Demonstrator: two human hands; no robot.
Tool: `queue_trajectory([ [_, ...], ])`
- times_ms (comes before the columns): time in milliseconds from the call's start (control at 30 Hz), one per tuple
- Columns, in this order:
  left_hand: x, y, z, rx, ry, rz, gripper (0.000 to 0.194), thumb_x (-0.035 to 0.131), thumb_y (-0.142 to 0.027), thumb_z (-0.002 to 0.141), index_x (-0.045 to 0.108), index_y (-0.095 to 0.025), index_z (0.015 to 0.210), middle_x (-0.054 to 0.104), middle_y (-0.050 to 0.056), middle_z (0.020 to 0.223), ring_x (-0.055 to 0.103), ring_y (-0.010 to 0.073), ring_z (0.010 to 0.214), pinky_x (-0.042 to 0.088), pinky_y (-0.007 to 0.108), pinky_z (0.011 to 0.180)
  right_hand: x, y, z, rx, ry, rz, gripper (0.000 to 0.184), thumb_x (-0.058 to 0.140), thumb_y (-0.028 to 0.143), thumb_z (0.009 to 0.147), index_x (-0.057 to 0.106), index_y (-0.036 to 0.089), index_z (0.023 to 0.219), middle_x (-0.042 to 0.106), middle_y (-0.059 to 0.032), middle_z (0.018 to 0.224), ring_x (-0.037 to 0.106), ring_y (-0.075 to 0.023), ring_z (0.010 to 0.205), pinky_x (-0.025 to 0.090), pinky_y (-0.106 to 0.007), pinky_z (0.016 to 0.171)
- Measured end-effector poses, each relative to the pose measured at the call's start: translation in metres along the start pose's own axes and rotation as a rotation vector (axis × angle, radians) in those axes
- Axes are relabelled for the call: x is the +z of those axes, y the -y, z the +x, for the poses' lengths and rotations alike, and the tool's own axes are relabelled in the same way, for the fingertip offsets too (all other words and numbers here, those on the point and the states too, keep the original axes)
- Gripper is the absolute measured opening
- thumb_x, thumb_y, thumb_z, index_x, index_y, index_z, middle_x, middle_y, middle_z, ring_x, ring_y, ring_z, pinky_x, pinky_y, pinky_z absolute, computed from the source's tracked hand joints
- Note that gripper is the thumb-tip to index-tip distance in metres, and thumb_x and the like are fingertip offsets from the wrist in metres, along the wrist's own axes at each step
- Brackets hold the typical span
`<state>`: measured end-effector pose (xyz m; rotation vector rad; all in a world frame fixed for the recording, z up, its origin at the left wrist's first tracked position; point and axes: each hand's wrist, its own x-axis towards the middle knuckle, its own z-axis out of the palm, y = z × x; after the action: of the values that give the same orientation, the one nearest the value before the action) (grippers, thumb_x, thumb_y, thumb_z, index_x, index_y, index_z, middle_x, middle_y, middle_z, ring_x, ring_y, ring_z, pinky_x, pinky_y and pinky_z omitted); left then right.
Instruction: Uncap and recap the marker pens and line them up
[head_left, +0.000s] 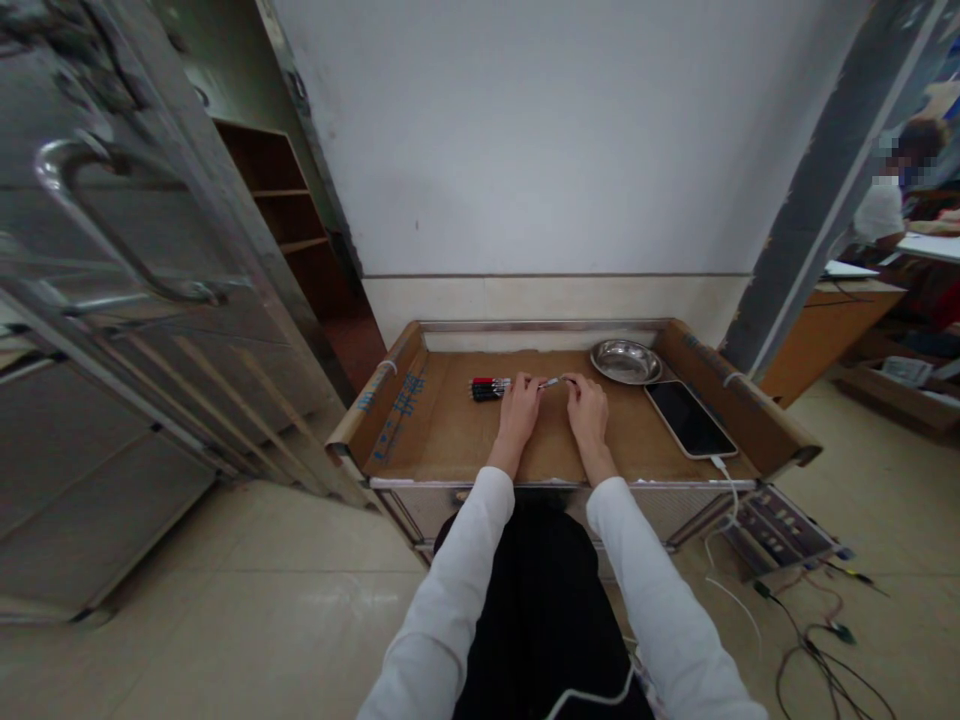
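Left hand [523, 395]: I saw its fingers closed on a slim pen [550, 383], over the tray's middle.
Right hand [587, 405]: fingertips bunched at the pen's right end; whether they gripped it, I could not tell. Hazard, in my judgement: an uneven pull could have sprung the pen loose or shot off some small part.
Pens [486, 393]: red and black, laid side by side, just left of the left hand. Hazard: a knuckle's nudge could have rolled them apart.
Dish [626, 362]: shallow, metal, beyond the right hand. Hazard: a knock from that hand could have tipped it.
Phone [691, 418]: flat, just beside the dish.
Cable [729, 484]: white, from the phone over the front edge. Hazard: a snag could have dragged the phone off.
Tray [435, 440]: cardboard-lined, sides raised, front open; I judged rolling pieces likeliest to drop there.
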<state>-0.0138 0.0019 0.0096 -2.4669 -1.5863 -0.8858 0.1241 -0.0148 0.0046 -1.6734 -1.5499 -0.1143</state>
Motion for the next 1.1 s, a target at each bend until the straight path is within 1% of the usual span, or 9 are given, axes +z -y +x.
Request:
queue_trajectory([
  [67,-0.003,0.001,-0.002,-0.020,-0.037,-0.016,0.027,0.039,-0.025,0.096,0.055,-0.024,0.119,0.055,0.006,0.113,0.053,0.0169,0.105,0.039,0.029,0.092,-0.001,0.001,-0.001,-0.028,-0.002,0.011,0.033,0.035,0.025,0.095,0.065,0.018,0.107,0.068,-0.0097,0.103,0.057,-0.0205,0.090,0.039,-0.031,0.084],
  [300,-0.006,0.002,-0.005,0.028,-0.010,-0.029,0.028,0.040,-0.021,0.095,0.057,-0.023,0.117,0.061,0.005,0.110,0.055,0.0179,0.104,0.038,0.033,0.095,-0.002,0.010,-0.007,-0.144,0.014,0.000,0.033,0.036,0.023,0.095,0.066,0.019,0.106,0.069,-0.0101,0.105,0.058,-0.0200,0.093,0.039,-0.031,0.083],
  [567,-0.009,0.000,-0.009,-0.010,-0.068,-0.071,0.027,0.041,-0.020,0.095,0.057,-0.022,0.116,0.063,0.006,0.110,0.057,0.0191,0.104,0.040,0.034,0.092,-0.006,0.012,-0.008,-0.086,0.005,-0.011,0.033,0.036,0.022,0.094,0.065,0.018,0.110,0.068,-0.0114,0.108,0.060,-0.0219,0.097,0.042,-0.035,0.086],
  [633,-0.011,0.000,-0.009,0.009,-0.059,-0.101,0.026,0.041,-0.018,0.094,0.057,-0.021,0.115,0.063,0.006,0.109,0.057,0.0181,0.103,0.041,0.033,0.092,-0.007,0.014,-0.008,-0.143,0.053,0.008,0.036,0.036,0.019,0.092,0.060,0.019,0.119,0.066,-0.0109,0.113,0.060,-0.0220,0.100,0.043,-0.036,0.089],
  [700,-0.012,0.001,-0.010,0.003,-0.065,-0.133,0.024,0.042,-0.018,0.094,0.056,-0.019,0.113,0.063,0.006,0.108,0.058,0.0175,0.100,0.041,0.031,0.091,-0.007,0.018,-0.008,-0.239,0.129,0.078,0.047,0.036,0.016,0.090,0.047,0.021,0.135,0.063,-0.0089,0.121,0.060,-0.0207,0.104,0.044,-0.036,0.093],
  [800,-0.015,0.000,-0.012,-0.069,-0.114,-0.163,0.021,0.043,-0.021,0.094,0.056,-0.018,0.110,0.064,0.007,0.107,0.059,0.0172,0.097,0.043,0.029,0.087,-0.005,0.021,-0.008,-0.349,0.225,0.218,0.068,0.038,0.013,0.084,0.021,0.023,0.149,0.053,-0.0064,0.136,0.055,-0.0183,0.117,0.042,-0.035,0.102],
  [900,-0.019,-0.004,-0.015,-0.187,-0.179,-0.092,0.019,0.044,-0.023,0.094,0.057,-0.017,0.107,0.064,0.008,0.106,0.058,0.0198,0.100,0.043,0.032,0.088,0.002,0.018,-0.008,-0.349,0.219,0.295,0.078,0.039,0.012,0.081,0.006,0.019,0.151,0.038,-0.0074,0.148,0.041,-0.0159,0.132,0.036,-0.035,0.109],
  [967,-0.022,-0.007,-0.017,-0.301,-0.202,0.010,0.019,0.044,-0.024,0.093,0.057,-0.017,0.105,0.063,0.009,0.105,0.056,0.0231,0.103,0.042,0.036,0.090,0.009,0.013,-0.009,-0.313,0.206,0.283,0.074,0.038,0.013,0.082,0.010,0.015,0.150,0.033,-0.0103,0.150,0.037,-0.0161,0.135,0.034,-0.035,0.110],
  [1100,-0.023,-0.008,-0.021,-0.509,-0.162,0.190,0.022,0.038,-0.019,0.093,0.054,-0.011,0.107,0.060,0.015,0.108,0.055,0.0253,0.104,0.043,0.038,0.088,0.022,0.001,-0.009,-0.191,0.189,0.131,0.058,0.035,0.011,0.082,0.035,0.009,0.141,0.042,-0.0153,0.144,0.040,-0.0207,0.133,0.034,-0.040,0.110],
])
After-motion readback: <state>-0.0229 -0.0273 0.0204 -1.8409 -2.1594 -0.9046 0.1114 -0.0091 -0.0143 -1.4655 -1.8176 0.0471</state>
